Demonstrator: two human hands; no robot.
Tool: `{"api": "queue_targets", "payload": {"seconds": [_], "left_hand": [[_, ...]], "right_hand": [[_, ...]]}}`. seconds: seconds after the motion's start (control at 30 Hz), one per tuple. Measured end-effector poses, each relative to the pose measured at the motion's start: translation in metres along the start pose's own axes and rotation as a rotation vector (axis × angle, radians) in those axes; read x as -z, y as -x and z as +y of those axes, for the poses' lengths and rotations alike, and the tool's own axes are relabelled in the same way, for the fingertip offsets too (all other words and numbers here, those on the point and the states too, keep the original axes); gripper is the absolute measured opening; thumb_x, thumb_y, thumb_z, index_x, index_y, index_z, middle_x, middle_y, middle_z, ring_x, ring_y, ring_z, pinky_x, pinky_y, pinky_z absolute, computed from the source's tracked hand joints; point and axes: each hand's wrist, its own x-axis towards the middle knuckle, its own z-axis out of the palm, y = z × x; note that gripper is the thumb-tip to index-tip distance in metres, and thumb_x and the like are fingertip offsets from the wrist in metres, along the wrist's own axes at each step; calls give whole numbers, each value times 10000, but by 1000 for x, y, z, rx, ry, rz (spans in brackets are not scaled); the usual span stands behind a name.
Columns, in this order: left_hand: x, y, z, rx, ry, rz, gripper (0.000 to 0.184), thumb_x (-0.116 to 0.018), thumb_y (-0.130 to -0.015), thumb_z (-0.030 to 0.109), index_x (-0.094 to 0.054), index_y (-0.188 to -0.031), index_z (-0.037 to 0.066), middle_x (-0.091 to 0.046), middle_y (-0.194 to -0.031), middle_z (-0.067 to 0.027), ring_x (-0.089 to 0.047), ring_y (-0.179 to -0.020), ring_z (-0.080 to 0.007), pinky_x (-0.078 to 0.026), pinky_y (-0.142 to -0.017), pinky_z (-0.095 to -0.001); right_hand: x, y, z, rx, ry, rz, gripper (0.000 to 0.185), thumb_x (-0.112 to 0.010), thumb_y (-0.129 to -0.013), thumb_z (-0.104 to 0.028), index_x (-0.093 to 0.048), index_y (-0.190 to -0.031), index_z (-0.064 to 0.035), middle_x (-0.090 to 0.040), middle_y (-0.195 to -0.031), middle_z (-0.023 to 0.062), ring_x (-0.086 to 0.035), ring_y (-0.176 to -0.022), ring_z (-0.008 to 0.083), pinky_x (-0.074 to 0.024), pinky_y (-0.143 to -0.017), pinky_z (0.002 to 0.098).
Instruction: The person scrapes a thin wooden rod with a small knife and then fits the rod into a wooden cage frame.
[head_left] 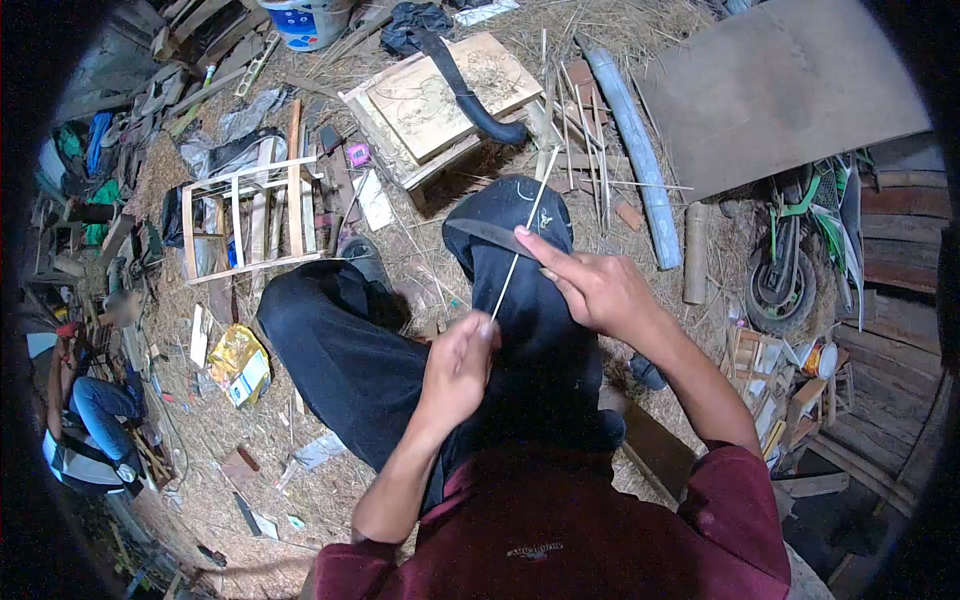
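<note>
My left hand point(458, 365) is closed around the lower end of a thin, pale stick point(507, 284), which slants up and away over my right knee. In my right hand point(603, 290) is a knife with a broad, curved dark blade point(488, 234). The blade lies across the stick above my knee, pointing left. My right index finger presses near the blade where it meets the stick. Most of the knife's handle is hidden by my right hand. Dark trousers point(545, 340) cover my legs under both hands.
Beyond my knees stands a low wooden bench point(440, 95) with a dark curved object point(462, 90) on it. Several thin sticks and a grey pole point(635, 150) lie to its right. A wooden frame point(240, 215) is at left. Another person point(95, 400) sits far left; a motorbike point(785, 265) stands right.
</note>
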Motion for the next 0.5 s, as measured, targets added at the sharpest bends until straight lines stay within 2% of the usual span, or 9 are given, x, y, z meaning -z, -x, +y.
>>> {"api": "queue_targets", "payload": {"seconds": [0.2, 0.27, 0.37, 0.4, 0.5], "left_hand": [[20, 42, -7, 200, 262, -67, 279, -455, -1041, 253, -507, -835, 71, -336, -557, 84, -269, -446, -23, -202, -421, -221], [18, 27, -2, 203, 338, -109, 289, -452, -1041, 274, -504, -840, 73, -312, -554, 88, -246, -436, -26, -185, -411, -224], [12, -13, 12, 255, 406, -152, 292, -455, -1038, 302, -508, -845, 89, -296, -551, 93, -233, -429, -33, -173, -401, -226], [9, -25, 17, 236, 419, -164, 287, -460, -1035, 303, -510, -845, 93, -303, -551, 91, -238, -429, -35, -176, -400, -226], [4, -33, 20, 220, 424, -167, 271, -486, -1018, 310, -513, -840, 108, -346, -553, 75, -291, -424, -48, -223, -393, -222]], "right_hand": [[3, -5, 1, 2, -122, 72, 576, -560, -927, -170, -399, -1460, -321, -656, -767, 189, -634, -625, 387, -514, -562, 474], [8, -7, -1, 18, -163, 14, 575, -555, -926, -165, -401, -1460, -315, -656, -770, 188, -631, -627, 387, -511, -564, 474], [26, -11, -8, 62, -159, -205, 580, -552, -923, -160, -400, -1461, -312, -648, -751, 188, -622, -613, 388, -505, -558, 470], [28, -12, -9, 61, -168, -242, 585, -557, -903, -113, -432, -1453, -268, -645, -769, 195, -618, -626, 375, -491, -583, 436], [16, -11, -3, 93, -121, -127, 582, -549, -918, -174, -399, -1460, -324, -626, -686, 161, -619, -573, 361, -503, -535, 454]]}}
